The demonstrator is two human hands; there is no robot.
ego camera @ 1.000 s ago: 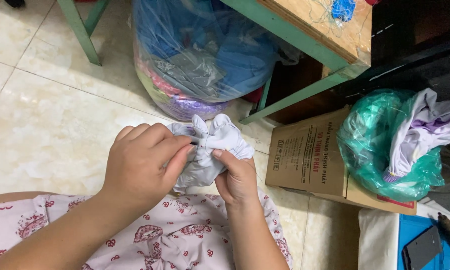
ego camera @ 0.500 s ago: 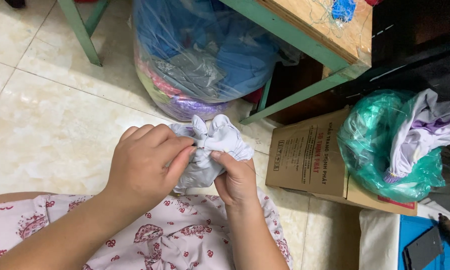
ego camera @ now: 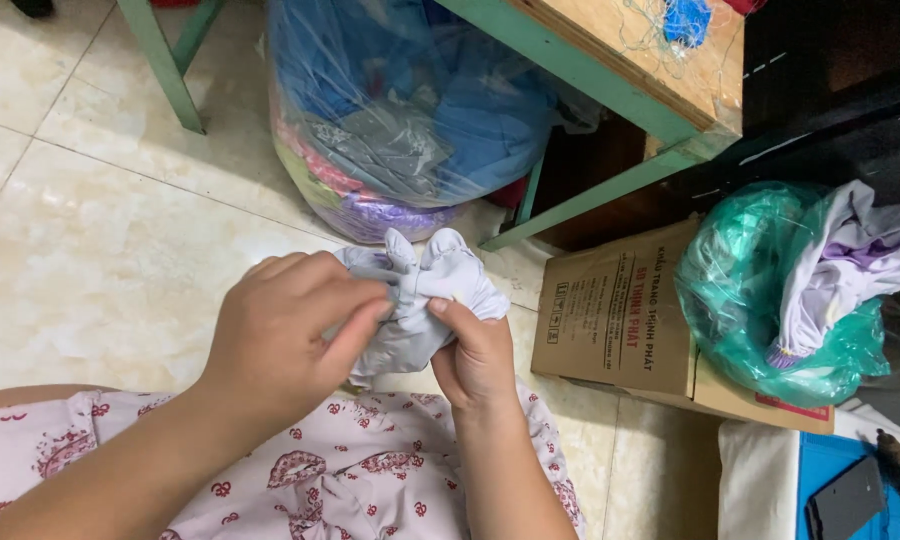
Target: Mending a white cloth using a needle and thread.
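A small bunched piece of pale grey-lilac cloth point(ego camera: 440, 275) with a gathered edge is held above the tiled floor, over my lap in pink patterned fabric. My left hand point(ego camera: 290, 335) covers its left side, thumb and fingers pinching the cloth near the middle. My right hand point(ego camera: 475, 355) grips it from below and the right, thumb pressed on the cloth. Whether a needle sits between my fingers cannot be made out.
A large clear plastic bag point(ego camera: 400, 110) of blue, grey and pink cloth stands under a green-framed wooden table point(ego camera: 620, 70). At right a cardboard box point(ego camera: 610, 310) carries a green bag point(ego camera: 760, 290) spilling lilac cloth point(ego camera: 850, 250). A blue box point(ego camera: 840, 490) sits bottom right.
My left fingers have curled further over the cloth and closed toward my right thumb. The cloth and my right hand have barely moved.
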